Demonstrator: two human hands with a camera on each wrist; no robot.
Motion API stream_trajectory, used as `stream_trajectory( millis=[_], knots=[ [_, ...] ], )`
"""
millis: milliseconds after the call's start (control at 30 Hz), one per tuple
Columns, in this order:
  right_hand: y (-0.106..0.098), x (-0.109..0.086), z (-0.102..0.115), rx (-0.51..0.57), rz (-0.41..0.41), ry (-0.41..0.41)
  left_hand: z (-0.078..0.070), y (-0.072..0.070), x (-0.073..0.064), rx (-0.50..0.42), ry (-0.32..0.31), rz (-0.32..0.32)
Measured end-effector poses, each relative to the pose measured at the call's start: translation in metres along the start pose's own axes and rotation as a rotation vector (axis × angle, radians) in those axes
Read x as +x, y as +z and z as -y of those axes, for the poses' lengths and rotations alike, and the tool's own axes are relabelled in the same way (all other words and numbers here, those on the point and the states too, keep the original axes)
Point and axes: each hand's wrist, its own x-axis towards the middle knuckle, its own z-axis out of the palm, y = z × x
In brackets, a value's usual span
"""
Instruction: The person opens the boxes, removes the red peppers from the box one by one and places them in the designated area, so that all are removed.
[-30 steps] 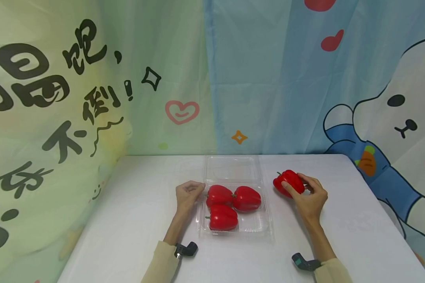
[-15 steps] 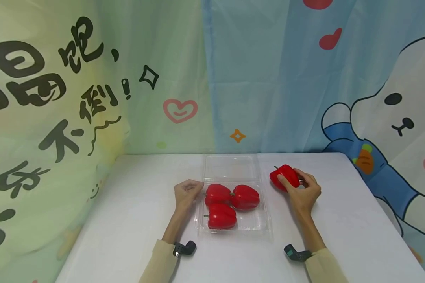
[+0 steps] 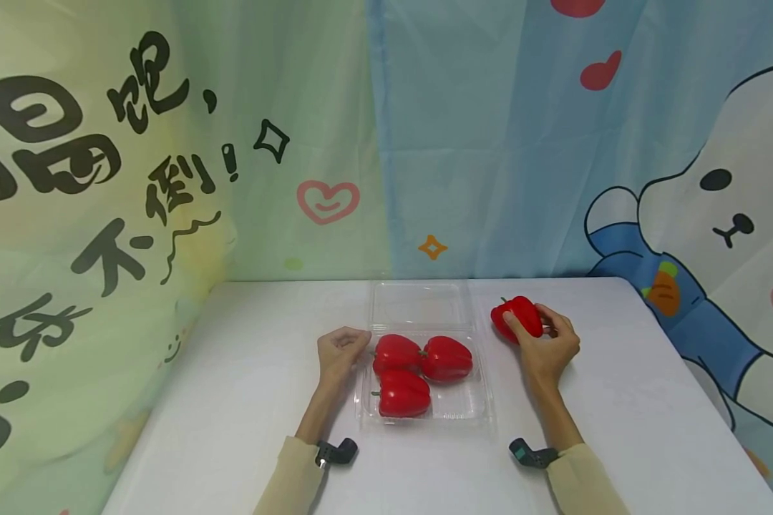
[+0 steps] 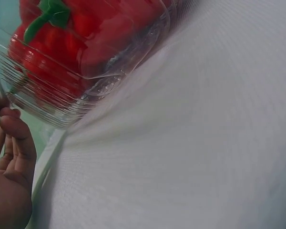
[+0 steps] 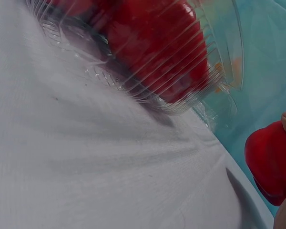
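My right hand (image 3: 550, 350) grips a red bell pepper (image 3: 526, 313) between thumb and fingers, to the right of a clear plastic clamshell box (image 3: 460, 409). The same pepper (image 5: 271, 160) shows at the right edge of the right wrist view. Three other red bell peppers lie in the box: one at back left (image 3: 396, 352), one at back right (image 3: 447, 359) and one at front left (image 3: 404, 395). My left hand (image 3: 340, 352) pinches the box's left rim with thumb and forefinger, as the left wrist view shows at the rim's corner. The front right part of the box holds no pepper.
The box's lid (image 3: 419, 304) lies folded open toward the back of the white table (image 3: 232, 429). A printed curtain (image 3: 477, 129) hangs right behind the table's back edge and along its left side. Both wrists wear small dark cameras.
My right hand has moved slightly left and away from me with the bell pepper in its grip. The left hand and the box stay put; the head view has shifted slightly.
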Motion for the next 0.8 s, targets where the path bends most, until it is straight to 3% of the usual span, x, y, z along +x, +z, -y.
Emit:
stream_trajectory(
  millis=[800],
  knots=[
    [0.012, 0.002, -0.002, -0.011, -0.035, 0.068, 0.001, 0.001, 0.000, 0.031, 0.002, -0.012]
  ],
)
